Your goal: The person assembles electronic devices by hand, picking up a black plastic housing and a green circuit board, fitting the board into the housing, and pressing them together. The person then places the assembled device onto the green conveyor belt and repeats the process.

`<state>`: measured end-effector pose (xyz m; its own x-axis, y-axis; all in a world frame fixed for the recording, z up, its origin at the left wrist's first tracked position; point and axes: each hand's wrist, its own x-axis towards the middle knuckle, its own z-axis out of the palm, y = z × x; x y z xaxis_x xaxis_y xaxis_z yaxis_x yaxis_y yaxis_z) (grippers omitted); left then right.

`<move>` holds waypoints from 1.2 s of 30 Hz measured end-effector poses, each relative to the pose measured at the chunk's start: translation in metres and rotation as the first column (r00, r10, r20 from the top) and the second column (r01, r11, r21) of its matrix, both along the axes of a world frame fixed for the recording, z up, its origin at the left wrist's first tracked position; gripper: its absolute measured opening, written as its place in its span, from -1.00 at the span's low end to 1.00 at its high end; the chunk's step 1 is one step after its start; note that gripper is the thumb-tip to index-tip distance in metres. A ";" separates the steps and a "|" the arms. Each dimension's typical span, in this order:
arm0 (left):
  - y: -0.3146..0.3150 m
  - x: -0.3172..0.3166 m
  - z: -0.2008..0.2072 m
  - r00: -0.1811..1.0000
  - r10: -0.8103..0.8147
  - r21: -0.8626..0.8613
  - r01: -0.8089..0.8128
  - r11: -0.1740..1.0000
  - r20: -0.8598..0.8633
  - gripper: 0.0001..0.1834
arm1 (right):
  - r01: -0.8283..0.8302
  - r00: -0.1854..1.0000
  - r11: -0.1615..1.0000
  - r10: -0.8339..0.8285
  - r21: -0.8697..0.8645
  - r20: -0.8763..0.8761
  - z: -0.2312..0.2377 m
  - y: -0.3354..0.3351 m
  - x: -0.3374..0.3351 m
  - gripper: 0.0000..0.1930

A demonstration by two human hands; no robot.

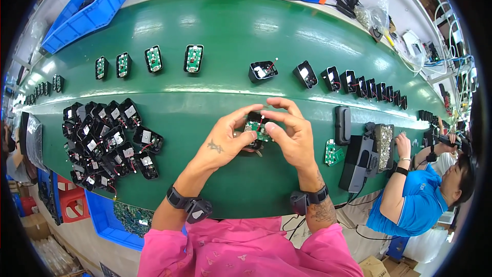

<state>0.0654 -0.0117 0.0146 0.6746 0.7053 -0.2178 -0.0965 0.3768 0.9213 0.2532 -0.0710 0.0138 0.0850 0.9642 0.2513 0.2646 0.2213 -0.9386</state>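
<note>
In front of me my left hand point(225, 136) is closed round a small black plastic housing, its thumb on the near side. A green circuit board point(262, 131) sits at the housing's opening, with a red wire and a small white plug by it. My right hand point(293, 136) grips the board's right edge with thumb and fingers; its upper fingers arch over the housing. Whether the board is seated inside, I cannot tell. Just beyond my hands stands an open black housing point(263, 71) with a red wire sticking up.
Heaped black housings point(97, 141) lie at left; housings with green boards point(193, 59) stand behind. Open housings point(350, 81) line the right. Loose circuit boards point(332, 153), a grey device point(359, 161) and a box of small metal parts point(384, 146) are near a co-worker point(415, 200).
</note>
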 end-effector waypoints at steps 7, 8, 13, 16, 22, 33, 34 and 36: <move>-0.004 0.003 0.005 0.997 -0.067 -0.052 0.068 0.996 0.027 -0.41 | -0.123 0.951 0.985 0.082 -0.119 -0.299 -0.003 -0.001 -0.004 -0.82; -0.004 0.004 0.006 0.997 -0.061 -0.073 0.064 0.995 0.044 -0.42 | -0.122 0.951 0.985 0.082 -0.120 -0.298 -0.003 -0.001 -0.004 -0.82; -0.011 0.009 0.001 0.990 0.136 0.173 -0.128 0.977 -0.033 -0.46 | 0.073 0.995 0.997 -0.076 0.038 0.071 -0.004 -0.004 -0.015 -0.87; -0.015 0.012 0.002 0.948 0.312 0.383 -0.267 0.884 -0.060 -0.48 | 0.175 0.903 0.949 -0.261 0.261 0.342 0.002 -0.009 -0.025 -0.88; -0.021 0.012 0.007 0.865 0.502 0.738 -0.344 0.581 0.008 -0.47 | 0.262 0.895 0.922 -0.342 0.283 0.285 0.007 -0.008 -0.033 -0.92; -0.014 0.009 0.009 0.925 0.378 0.791 -0.212 0.575 -0.027 -0.37 | 0.078 0.906 0.968 -0.169 0.240 0.389 0.010 -0.003 -0.016 -0.93; -0.014 0.008 0.010 0.926 0.378 0.790 -0.212 0.575 -0.027 -0.37 | 0.078 0.906 0.968 -0.169 0.239 0.389 0.010 -0.003 -0.016 -0.93; -0.014 0.007 0.011 0.932 0.355 0.714 -0.197 0.672 -0.076 -0.37 | 0.070 0.910 0.969 -0.160 0.239 0.383 0.011 -0.003 -0.015 -0.93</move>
<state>0.0725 -0.0258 0.0253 0.4230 0.8550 0.3000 0.1163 -0.3796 0.9178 0.2377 -0.0738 0.0246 0.0420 0.8725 0.4868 0.6406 0.3503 -0.6833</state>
